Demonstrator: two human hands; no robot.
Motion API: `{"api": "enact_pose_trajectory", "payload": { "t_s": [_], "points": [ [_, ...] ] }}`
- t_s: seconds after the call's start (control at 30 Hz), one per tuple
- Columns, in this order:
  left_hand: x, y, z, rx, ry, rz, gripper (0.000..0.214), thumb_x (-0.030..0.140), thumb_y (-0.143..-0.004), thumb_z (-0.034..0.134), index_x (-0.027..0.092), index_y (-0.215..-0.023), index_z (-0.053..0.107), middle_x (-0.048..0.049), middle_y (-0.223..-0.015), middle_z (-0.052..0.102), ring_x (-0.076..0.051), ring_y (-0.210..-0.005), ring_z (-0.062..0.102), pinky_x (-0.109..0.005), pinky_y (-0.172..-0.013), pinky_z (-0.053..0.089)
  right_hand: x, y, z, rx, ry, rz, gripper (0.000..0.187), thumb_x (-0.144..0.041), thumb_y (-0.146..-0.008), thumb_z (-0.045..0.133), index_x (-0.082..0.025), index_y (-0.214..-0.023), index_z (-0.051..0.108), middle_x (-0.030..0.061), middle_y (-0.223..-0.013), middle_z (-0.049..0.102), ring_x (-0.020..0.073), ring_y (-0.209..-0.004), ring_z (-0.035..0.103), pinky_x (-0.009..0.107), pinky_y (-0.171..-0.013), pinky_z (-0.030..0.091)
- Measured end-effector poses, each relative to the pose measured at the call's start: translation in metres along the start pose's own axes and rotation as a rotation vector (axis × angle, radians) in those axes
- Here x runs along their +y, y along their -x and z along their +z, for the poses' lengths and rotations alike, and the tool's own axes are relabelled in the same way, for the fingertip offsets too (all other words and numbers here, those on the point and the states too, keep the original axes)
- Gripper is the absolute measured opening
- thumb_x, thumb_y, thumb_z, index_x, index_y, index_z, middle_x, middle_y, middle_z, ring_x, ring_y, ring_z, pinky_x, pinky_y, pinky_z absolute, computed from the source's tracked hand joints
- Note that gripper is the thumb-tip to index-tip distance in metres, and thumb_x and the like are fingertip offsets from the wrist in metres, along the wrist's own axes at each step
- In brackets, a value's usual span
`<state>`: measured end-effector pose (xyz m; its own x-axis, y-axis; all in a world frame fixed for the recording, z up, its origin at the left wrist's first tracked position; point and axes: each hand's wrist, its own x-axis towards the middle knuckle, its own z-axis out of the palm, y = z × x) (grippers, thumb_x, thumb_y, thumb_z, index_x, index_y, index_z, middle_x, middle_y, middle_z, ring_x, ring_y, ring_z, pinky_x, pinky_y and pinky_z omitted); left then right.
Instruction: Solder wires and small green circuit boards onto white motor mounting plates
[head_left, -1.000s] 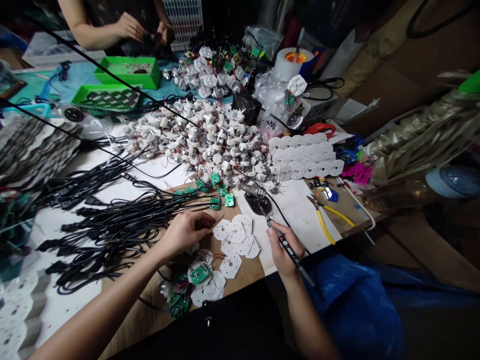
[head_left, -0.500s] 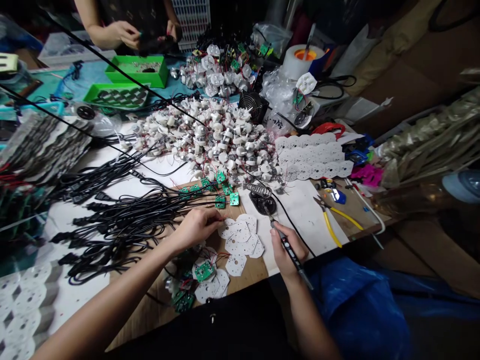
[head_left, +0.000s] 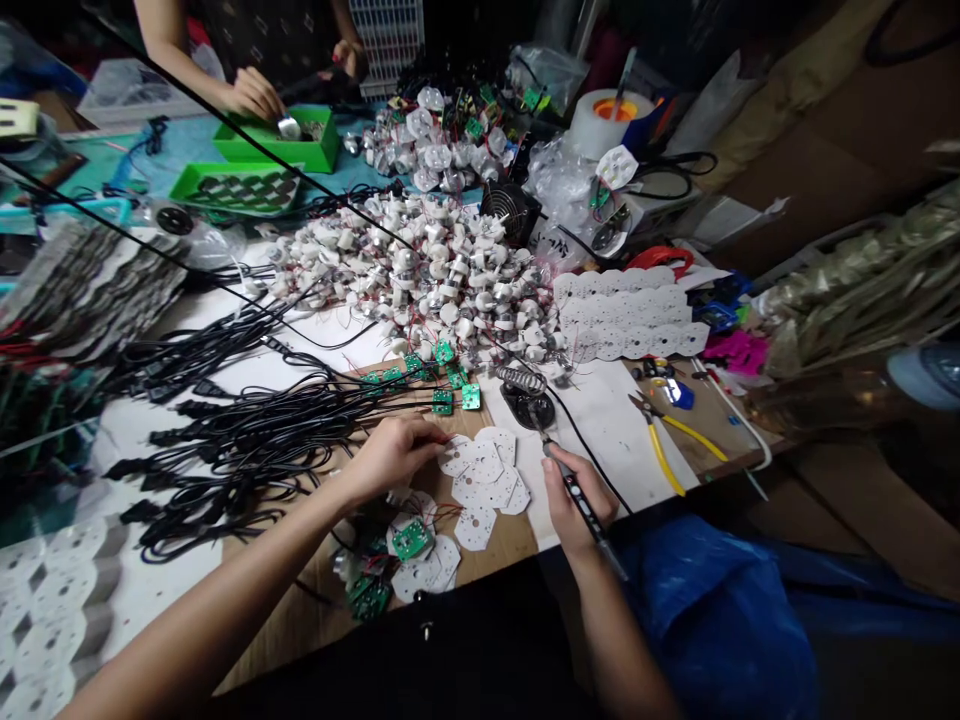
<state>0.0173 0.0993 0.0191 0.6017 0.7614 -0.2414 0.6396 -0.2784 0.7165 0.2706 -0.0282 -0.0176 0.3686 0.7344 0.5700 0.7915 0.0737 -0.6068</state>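
Note:
My left hand (head_left: 394, 455) rests palm down on the wooden board, its fingertips curled at the edge of a cluster of white hexagonal boards (head_left: 484, 475); what they pinch, if anything, is hidden. Closed around a black soldering iron (head_left: 581, 505), my right hand (head_left: 574, 500) points the tip up toward the coiled iron stand (head_left: 525, 392). Small green circuit boards (head_left: 442, 385) lie just beyond my left hand. More white boards with green circuits and red wires (head_left: 412, 560) sit near the table's front edge.
A big heap of small white motors (head_left: 427, 275) fills the middle. Black power cords (head_left: 225, 430) spread at the left. Yellow-handled pliers (head_left: 664, 440) lie at the right beside white board panels (head_left: 626, 310). Another person's hand (head_left: 255, 98) reaches into a green tray (head_left: 315, 150) at the far side.
My hands have hardly moved; the left fingers shifted slightly toward the white boards. The other person's hand dropped into the green tray.

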Motion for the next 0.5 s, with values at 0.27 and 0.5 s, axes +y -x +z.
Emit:
{"api": "enact_pose_trajectory", "payload": {
  "t_s": [0.27,0.5],
  "points": [
    [-0.001,-0.011,0.001,-0.020,-0.093,-0.130,0.017,0.028,-0.087,0.062,0.016,-0.085,0.074,-0.0036,-0.084,0.075,-0.015,-0.072,0.064,-0.023,-0.064,0.041,-0.030,0.025,-0.007,-0.107,-0.220,0.102,0.017,-0.019,-0.094,0.065,-0.019,-0.110,0.072,0.0061,-0.091,0.079,0.0194,-0.075,0.078,0.029,-0.070,0.065],
    [-0.004,-0.013,0.001,-0.063,-0.107,-0.138,0.019,0.031,-0.085,0.059,0.016,-0.082,0.072,-0.0023,-0.078,0.071,-0.014,-0.066,0.058,-0.023,-0.062,0.037,-0.064,0.046,0.001,-0.276,-0.353,0.157,0.019,-0.016,-0.094,0.063,-0.020,-0.111,0.070,0.0049,-0.090,0.079,0.0188,-0.077,0.079,0.028,-0.071,0.065]
  ]
}}
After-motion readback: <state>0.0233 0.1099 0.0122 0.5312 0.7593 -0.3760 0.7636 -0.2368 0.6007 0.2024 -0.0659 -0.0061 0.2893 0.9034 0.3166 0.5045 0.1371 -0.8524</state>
